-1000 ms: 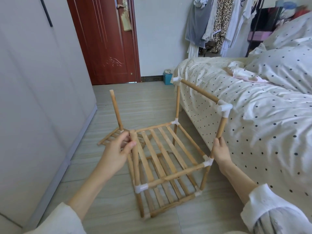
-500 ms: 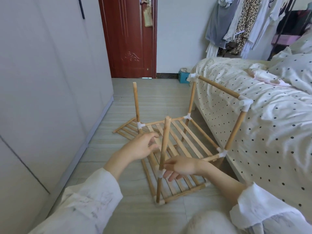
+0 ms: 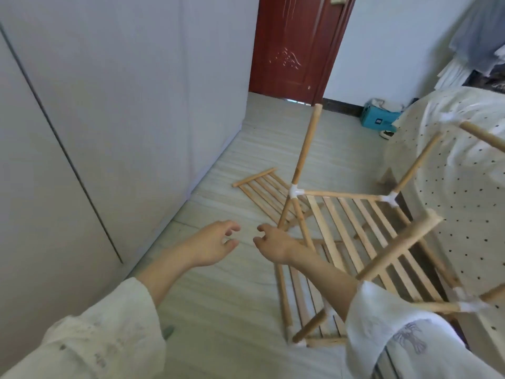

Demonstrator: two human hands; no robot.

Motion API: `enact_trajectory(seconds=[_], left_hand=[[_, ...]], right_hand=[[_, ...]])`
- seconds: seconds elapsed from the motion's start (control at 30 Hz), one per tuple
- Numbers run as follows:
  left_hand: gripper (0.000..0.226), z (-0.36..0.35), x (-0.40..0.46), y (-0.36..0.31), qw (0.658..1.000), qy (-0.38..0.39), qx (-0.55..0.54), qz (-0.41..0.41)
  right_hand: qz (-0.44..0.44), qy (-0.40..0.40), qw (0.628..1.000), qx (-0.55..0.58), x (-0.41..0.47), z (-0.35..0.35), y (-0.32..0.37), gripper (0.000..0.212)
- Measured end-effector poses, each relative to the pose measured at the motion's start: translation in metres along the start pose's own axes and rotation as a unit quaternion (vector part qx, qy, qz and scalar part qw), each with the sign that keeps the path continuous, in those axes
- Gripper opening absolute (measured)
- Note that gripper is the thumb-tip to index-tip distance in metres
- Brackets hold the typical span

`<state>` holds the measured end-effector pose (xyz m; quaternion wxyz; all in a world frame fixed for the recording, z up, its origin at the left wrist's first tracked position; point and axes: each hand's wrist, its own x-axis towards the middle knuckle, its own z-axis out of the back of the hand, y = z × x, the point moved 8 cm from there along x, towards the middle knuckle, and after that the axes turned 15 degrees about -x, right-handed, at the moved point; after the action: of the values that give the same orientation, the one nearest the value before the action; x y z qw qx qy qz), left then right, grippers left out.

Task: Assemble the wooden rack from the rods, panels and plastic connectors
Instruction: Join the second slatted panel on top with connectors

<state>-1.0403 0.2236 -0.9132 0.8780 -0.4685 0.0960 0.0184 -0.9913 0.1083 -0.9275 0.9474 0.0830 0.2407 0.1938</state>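
The wooden rack (image 3: 363,231) stands half built on a pale plank floor (image 3: 224,291), right of centre. At far left runs a grey wardrobe front (image 3: 95,105); beyond it a dark red door (image 3: 295,47), then a teal box (image 3: 378,119) against the wall, and on the right a bed (image 3: 464,170) with a dotted cover.

The rack is made of light wooden rods joined by white plastic connectors (image 3: 296,192), with a slatted panel (image 3: 382,242) as its upper shelf and another lower down. One rod (image 3: 306,146) rises bare from the far left corner. The near rods look blurred. A loose slatted panel (image 3: 269,192) lies flat on the floor just behind and left of the frame.

The left hand (image 3: 211,246) and right hand (image 3: 273,246) hover over the floor close together, both empty with fingers loosely curled. They sit just left of the rack; the right forearm crosses in front of its near left corner.
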Motion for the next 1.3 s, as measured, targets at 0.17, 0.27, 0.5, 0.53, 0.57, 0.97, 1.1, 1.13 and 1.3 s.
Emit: enact_trajectory(seconds=[0.17, 0.27, 0.5, 0.53, 0.57, 0.97, 1.1, 1.13, 1.3], left_hand=[[0.049, 0.001, 0.081, 0.115, 0.995, -0.013, 0.072, 0.075], [0.053, -0.016, 0.127, 0.184, 0.987, -0.033, 0.115, 0.105], [0.063, -0.063, 0.202, 0.304, 0.967, 0.029, 0.188, 0.169], [0.065, -0.065, 0.210, 0.316, 0.963, 0.030, 0.200, 0.176], [0.068, -0.068, 0.218, 0.328, 0.960, 0.030, 0.209, 0.182], [0.085, -0.081, 0.230, 0.349, 0.952, 0.088, 0.214, 0.200], [0.089, -0.080, 0.231, 0.350, 0.955, 0.087, 0.201, 0.198], [0.090, -0.080, 0.231, 0.351, 0.955, 0.091, 0.199, 0.200], [0.074, -0.079, 0.233, 0.354, 0.952, 0.112, 0.172, 0.228]], right_hand=[[-0.081, -0.019, 0.996, 0.029, 0.128, -0.052, -0.039, 0.048], [-0.113, -0.020, 0.993, 0.005, 0.205, -0.091, -0.065, 0.052], [-0.160, -0.037, 0.984, -0.069, 0.332, -0.111, -0.118, 0.056], [-0.167, -0.043, 0.981, -0.086, 0.346, -0.112, -0.126, 0.057], [-0.174, -0.050, 0.979, -0.098, 0.359, -0.113, -0.134, 0.057], [-0.267, -0.055, 0.943, -0.189, 0.417, -0.113, -0.153, 0.044], [-0.171, -0.078, 0.957, -0.223, 0.436, -0.118, -0.098, 0.039], [-0.173, -0.083, 0.964, -0.187, 0.436, -0.117, -0.086, 0.038], [-0.145, -0.111, 0.981, 0.057, 0.417, -0.097, -0.041, 0.019]])
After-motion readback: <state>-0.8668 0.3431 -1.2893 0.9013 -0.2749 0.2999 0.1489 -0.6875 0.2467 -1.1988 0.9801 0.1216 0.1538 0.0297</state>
